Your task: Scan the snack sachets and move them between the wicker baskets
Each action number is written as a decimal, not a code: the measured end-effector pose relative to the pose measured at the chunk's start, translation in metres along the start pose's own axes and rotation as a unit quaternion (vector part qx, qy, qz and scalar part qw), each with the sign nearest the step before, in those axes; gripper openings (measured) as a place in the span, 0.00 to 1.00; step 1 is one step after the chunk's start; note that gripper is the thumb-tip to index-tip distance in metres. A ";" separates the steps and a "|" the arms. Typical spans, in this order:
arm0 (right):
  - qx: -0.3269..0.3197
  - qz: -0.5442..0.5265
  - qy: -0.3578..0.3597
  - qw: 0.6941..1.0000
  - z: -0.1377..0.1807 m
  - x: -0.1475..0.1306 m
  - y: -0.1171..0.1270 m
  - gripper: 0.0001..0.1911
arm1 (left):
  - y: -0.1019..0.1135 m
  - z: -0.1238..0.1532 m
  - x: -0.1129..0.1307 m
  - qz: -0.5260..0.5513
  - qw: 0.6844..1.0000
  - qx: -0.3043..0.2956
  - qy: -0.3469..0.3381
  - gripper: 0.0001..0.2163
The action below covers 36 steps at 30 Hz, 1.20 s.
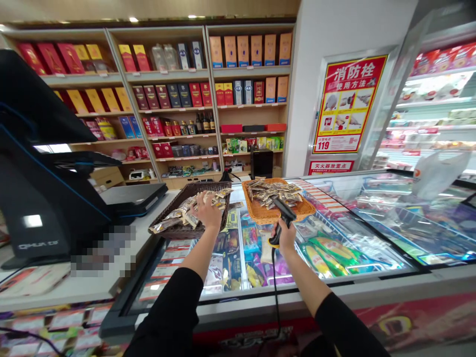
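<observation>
Bright indoor light, glare on freezer glass [379, 210], edges stretched

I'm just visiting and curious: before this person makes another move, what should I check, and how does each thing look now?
1. Right hand wrapped around the black scanner: ok.
2. Left hand at the packets in the dark basket: ok.
3. Left hand gripping a packet: cannot tell; the undersides of its fingers are hidden.
4. Cord clear of the left hand: ok; it hangs below the right hand.
5. Orange basket resting on the freezer's glass top: ok.
</observation>
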State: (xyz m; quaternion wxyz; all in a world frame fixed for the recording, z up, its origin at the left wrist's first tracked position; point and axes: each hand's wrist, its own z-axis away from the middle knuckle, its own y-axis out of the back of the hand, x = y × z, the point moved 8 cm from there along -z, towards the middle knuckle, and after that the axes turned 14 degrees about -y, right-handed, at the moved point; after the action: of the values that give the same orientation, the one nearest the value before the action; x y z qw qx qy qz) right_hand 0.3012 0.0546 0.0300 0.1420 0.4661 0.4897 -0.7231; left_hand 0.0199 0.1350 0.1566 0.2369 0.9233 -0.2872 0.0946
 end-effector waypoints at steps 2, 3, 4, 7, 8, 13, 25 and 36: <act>0.014 -0.009 0.004 1.000 -0.015 -0.014 0.010 0.18 | -0.017 -0.005 0.022 0.036 0.992 -0.050 -0.106 0.24; 0.020 0.000 0.004 1.000 -0.022 -0.019 0.014 0.18 | -0.027 -0.006 0.033 0.056 0.985 -0.076 -0.144 0.24; 0.025 0.013 0.003 1.000 -0.029 -0.022 0.019 0.18 | -0.039 -0.006 0.043 0.075 0.978 -0.100 -0.168 0.23; 0.032 0.033 0.004 0.999 -0.040 -0.021 0.027 0.18 | -0.079 -0.009 0.072 0.119 0.965 -0.155 -0.176 0.23; 0.034 0.032 -0.002 0.999 -0.042 -0.018 0.028 0.18 | -0.095 -0.010 0.083 0.134 0.960 -0.171 -0.174 0.22; 0.044 -0.006 -0.030 0.999 -0.044 -0.007 0.029 0.18 | -0.177 -0.012 0.142 0.171 0.922 -0.283 -0.201 0.20; 0.058 -0.015 -0.025 0.998 -0.046 -0.009 0.025 0.14 | -0.264 -0.016 0.150 0.102 0.916 -0.362 -0.137 0.02; 0.032 0.126 0.031 0.991 -0.031 -0.011 0.024 0.15 | -0.122 -0.063 0.031 0.182 0.959 -0.217 0.023 0.11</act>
State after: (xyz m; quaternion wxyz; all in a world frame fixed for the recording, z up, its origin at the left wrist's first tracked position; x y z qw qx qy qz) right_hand 0.3395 0.0667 0.0224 0.2017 0.5509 0.4076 -0.6998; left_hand 0.1130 0.2388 0.1741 0.4165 0.7794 -0.4588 0.0925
